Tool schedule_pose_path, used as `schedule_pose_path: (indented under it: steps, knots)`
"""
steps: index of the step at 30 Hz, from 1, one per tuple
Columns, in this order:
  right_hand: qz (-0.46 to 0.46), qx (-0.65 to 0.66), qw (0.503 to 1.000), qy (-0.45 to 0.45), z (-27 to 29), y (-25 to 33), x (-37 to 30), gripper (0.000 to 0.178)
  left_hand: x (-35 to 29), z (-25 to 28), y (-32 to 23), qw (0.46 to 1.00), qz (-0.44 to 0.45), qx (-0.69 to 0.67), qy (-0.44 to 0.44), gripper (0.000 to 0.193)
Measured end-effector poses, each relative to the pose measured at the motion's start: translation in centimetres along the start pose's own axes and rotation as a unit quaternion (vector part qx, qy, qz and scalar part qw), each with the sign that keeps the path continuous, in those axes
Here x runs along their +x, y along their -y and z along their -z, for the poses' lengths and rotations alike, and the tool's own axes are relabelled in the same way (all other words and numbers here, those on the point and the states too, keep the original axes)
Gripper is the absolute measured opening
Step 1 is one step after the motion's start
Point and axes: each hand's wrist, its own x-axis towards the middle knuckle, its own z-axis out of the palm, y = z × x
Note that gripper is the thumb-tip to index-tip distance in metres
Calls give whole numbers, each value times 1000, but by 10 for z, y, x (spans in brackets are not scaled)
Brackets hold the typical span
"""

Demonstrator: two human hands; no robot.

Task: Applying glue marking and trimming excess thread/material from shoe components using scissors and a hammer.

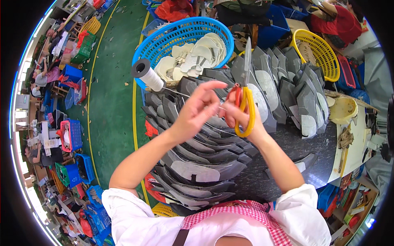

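My left hand (200,107) is raised over the fanned stack, its thumb and a finger pinching fine white thread (221,107). The index finger points toward my right hand (243,115), whose fingertips are close to the same thread. Hooked in my right hand is a pair of scissors (248,108) with orange-yellow and red handles, blades pointing away from me. A spool of white thread (154,79) with a black end lies beyond my left hand. Below both hands, dark grey flat cut pieces (201,170) with pale patches overlap in a long curved row.
A blue basket (141,55) of cream cut pieces stands beyond the spool. More grey pieces (305,98) lie fanned at right. Farther right are a yellow basket (328,61) and a cream tub (344,111). A co-worker in red (338,22) is at the upper right; the green floor (113,115) runs along the left.
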Motion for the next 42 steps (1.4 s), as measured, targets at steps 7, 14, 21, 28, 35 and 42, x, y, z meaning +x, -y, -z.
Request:
schedule_pose_path:
  steps: [7,14,21,28,35,42]
  knots:
    - [141,-120,960,-211,49,16,-49,26,24,55,21,964,87,252,11,15]
    - [38,-503,837,-211,80,-46,-46,25,66,76,45,915,95,378,108,18]
    - [162,-681,695,-164,99,-60,-34,24,83,73,71,830,44,533,162,25]
    - [152,-725,664,-102,78,6,-32,42,78,89,63,888,35,448,101,23]
    - [41,-842,537,44,36,15,49,38,63,81,66,929,23,367,34,24]
    - [96,-682,719,-90,58,0,-27,42,-49,63,-28,857,-128,274,-417,13]
